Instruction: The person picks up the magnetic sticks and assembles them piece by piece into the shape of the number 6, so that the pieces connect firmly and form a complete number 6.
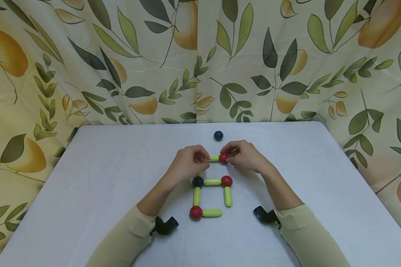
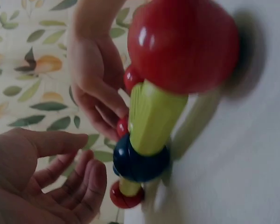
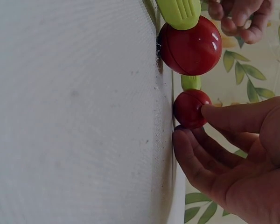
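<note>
My right hand (image 1: 245,155) pinches a red ball (image 3: 191,108) between thumb and fingers. A yellow-green rod (image 1: 214,158) runs left from that ball towards my left hand (image 1: 188,162). In the left wrist view, the left fingers are bent loosely with a gap between thumb and fingertips, apart from the far-left red ball (image 2: 126,195). That ball is hidden by the left hand in the head view. Nearer lies the joined frame: a dark blue ball (image 1: 198,181), a red ball (image 1: 227,181) and a front red ball (image 1: 196,213), linked by yellow-green rods (image 1: 212,182).
A loose dark blue ball (image 1: 218,135) sits beyond the hands near the table's back edge. One rod (image 1: 228,196) points forward from the frame's right ball; another (image 1: 212,213) extends right from its front ball. A patterned curtain (image 1: 207,63) hangs behind the white table (image 1: 113,167).
</note>
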Demonstrator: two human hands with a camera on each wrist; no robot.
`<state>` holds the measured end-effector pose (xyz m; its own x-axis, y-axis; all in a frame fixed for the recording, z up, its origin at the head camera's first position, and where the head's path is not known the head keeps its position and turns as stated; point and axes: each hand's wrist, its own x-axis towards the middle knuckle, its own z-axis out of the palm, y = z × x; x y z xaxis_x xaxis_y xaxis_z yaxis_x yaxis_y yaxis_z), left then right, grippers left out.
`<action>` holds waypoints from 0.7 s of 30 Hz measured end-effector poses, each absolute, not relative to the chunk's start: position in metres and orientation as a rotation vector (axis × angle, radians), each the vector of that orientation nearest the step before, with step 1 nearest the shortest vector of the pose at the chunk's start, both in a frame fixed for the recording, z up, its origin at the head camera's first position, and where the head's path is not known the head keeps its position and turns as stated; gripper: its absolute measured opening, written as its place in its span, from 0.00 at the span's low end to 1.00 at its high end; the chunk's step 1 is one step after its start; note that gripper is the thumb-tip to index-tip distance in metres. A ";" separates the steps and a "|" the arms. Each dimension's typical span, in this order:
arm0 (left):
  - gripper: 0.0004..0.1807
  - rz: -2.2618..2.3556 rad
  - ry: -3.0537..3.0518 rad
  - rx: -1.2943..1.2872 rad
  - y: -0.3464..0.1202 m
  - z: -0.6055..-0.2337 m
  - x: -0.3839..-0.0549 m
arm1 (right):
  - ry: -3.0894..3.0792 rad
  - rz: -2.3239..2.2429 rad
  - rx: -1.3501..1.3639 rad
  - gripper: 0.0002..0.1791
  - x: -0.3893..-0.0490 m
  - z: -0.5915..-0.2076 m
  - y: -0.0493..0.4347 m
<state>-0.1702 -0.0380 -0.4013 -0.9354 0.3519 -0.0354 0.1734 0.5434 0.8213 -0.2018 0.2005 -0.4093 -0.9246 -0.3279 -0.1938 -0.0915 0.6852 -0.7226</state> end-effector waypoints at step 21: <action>0.14 1.362 2.582 0.405 -0.060 -0.424 -0.196 | 2.598 -1.086 -0.320 0.16 -0.201 -0.410 0.199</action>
<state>-0.1957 -0.0605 -0.4236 -0.9436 0.3281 -0.0434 0.1493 0.5391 0.8289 -0.2010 0.1994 -0.4095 -0.9281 -0.3185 -0.1928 -0.0865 0.6881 -0.7204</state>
